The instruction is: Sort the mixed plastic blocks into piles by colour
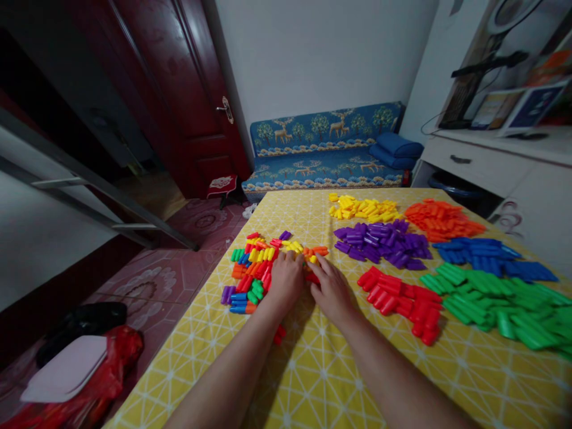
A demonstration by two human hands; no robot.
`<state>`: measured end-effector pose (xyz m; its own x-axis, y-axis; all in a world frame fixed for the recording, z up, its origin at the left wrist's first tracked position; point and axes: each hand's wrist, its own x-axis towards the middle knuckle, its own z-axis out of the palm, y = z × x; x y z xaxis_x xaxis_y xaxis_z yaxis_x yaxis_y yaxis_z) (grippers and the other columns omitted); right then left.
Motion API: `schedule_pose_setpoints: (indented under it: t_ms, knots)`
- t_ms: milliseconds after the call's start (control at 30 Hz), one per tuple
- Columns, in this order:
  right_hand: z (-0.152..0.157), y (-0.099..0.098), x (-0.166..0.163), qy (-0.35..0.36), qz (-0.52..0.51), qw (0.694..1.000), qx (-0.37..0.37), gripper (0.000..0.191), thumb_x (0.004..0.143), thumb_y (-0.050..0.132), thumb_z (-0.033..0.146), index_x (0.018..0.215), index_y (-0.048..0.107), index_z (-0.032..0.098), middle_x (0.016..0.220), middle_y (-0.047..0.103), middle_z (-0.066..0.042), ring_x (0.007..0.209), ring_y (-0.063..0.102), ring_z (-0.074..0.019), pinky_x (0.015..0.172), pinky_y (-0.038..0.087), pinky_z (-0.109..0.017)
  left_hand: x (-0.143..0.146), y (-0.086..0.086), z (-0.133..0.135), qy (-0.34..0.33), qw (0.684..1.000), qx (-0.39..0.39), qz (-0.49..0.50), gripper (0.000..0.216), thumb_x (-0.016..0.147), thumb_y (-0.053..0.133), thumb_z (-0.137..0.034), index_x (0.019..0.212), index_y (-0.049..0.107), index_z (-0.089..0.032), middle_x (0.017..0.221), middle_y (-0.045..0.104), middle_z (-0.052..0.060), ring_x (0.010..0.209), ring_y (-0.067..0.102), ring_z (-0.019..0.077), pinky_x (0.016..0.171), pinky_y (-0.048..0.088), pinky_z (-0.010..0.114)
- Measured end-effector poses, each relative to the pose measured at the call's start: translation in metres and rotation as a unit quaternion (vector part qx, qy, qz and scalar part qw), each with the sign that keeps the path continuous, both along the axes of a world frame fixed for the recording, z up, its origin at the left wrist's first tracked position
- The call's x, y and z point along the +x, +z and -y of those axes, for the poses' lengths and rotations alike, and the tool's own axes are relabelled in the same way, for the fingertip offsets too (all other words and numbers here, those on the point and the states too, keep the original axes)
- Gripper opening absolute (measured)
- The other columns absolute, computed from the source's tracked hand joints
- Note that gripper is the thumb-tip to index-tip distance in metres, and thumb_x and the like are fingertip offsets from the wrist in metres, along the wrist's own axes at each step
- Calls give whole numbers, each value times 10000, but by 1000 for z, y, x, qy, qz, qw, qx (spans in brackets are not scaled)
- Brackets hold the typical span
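Observation:
Both my hands rest on the yellow patterned tablecloth (313, 369), side by side at the edge of a mixed heap of small coloured plastic pieces (254, 265). My left hand (286, 279) lies palm down over the heap's right side, fingers curled on some pieces. Fingers of my right hand (330, 291) pinch at orange and red pieces (313, 255) between the two hands; whether it has one gripped is hidden. A lone red piece (279, 335) lies under my left forearm.
Sorted piles lie to the right: yellow (364, 208), purple (384, 241), orange (440, 219), blue (487, 256), red (404, 301), green (500, 304). Beyond the table stand a blue sofa (326, 149), a dark red door (179, 89) and a white desk (500, 161). A red bag (102, 381) lies on the floor.

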<state>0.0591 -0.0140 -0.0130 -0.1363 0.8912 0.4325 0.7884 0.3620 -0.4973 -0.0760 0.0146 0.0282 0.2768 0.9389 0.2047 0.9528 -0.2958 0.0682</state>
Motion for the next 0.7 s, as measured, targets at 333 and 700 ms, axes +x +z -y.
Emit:
schedule_pose_setpoints:
  t_ms: [333, 700]
  knots:
    - [-6, -2, 1, 22, -192, 978, 83, 454, 737, 443, 1, 1078, 645, 221, 1146, 584, -86, 1114, 580, -209, 970, 512, -377, -5, -12, -3, -138, 974, 42, 177, 361, 832, 532, -74, 1153, 626, -210, 1088, 642, 74, 1025, 549, 232, 898, 484, 350]
    - [-11, -5, 4, -19, -225, 974, 9, 407, 745, 540, 132, 1139, 627, 189, 1052, 620, -87, 826, 606, -191, 779, 545, -351, -7, -18, -10, -150, 906, 23, 395, 446, 777, 573, -66, 1210, 569, -172, 1192, 673, 88, 1091, 634, 218, 960, 497, 357]
